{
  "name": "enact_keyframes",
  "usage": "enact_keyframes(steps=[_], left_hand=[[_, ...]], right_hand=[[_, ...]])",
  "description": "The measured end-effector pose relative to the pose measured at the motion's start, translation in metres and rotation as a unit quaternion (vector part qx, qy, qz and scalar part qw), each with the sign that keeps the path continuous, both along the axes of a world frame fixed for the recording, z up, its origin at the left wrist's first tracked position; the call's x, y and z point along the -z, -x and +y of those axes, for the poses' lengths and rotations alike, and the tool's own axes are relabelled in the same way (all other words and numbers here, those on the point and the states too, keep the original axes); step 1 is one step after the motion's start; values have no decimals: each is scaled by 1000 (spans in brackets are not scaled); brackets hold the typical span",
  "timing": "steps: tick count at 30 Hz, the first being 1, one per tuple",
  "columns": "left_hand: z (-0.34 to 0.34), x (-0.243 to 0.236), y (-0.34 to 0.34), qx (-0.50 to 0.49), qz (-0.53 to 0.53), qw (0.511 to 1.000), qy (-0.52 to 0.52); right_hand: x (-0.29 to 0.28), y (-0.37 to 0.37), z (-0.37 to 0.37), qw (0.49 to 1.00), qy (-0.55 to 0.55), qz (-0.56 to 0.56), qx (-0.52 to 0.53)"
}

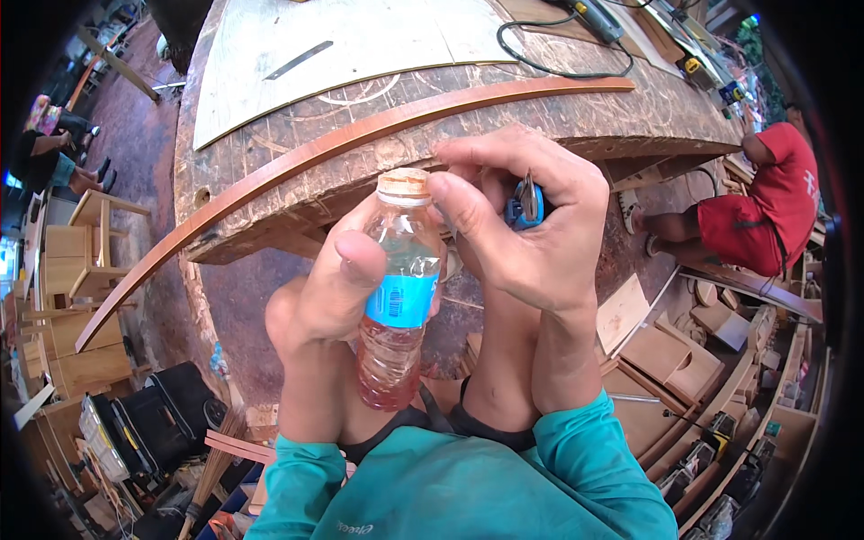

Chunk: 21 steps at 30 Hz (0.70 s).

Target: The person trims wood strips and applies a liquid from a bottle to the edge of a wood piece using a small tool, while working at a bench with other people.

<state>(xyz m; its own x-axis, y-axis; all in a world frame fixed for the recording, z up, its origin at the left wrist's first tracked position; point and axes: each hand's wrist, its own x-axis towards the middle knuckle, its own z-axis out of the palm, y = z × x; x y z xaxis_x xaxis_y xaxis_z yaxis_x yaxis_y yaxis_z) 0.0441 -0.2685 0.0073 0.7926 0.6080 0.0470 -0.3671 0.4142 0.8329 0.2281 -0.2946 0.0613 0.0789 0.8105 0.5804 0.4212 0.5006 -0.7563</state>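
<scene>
My left hand (315,297) is wrapped round a clear plastic bottle (398,306) with a blue label, held upright above my lap. Reddish liquid shows in its lower part. The thumb and forefinger of my right hand (540,216) close at the bottle's whitish-brown cap (404,183), which sits on the neck. Tucked in the same hand is a small blue tool (525,207) with a thin dark metal end; its exact kind is partly hidden by the fingers.
Ahead stands a worn workbench (297,193) with a long curved wooden strip (360,135) along its near edge. On it lie a pale board (351,45) and a corded power tool (598,20). A person in red (778,198) sits at right. Wood pieces (670,351) lie right; a black case (162,414) stands left.
</scene>
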Motion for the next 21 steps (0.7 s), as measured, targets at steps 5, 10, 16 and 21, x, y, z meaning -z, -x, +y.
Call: enact_keyframes(steps=[5, 10, 16, 21], left_hand=[[-9, -4, -16, -144, 90, 981, -95], [-8, -5, -15, -152, 114, 975, -113], [-13, -11, -16, -165, 99, 979, -69], [-14, -15, -17, -153, 95, 982, -64]], right_hand=[[3, -3, 1, 999, -31, -8, -31], [11, -3, 7, 996, -58, -33, -61], [22, 10, 11, 998, -61, -14, -16], [17, 17, 5, 996, 43, 72, -1]])
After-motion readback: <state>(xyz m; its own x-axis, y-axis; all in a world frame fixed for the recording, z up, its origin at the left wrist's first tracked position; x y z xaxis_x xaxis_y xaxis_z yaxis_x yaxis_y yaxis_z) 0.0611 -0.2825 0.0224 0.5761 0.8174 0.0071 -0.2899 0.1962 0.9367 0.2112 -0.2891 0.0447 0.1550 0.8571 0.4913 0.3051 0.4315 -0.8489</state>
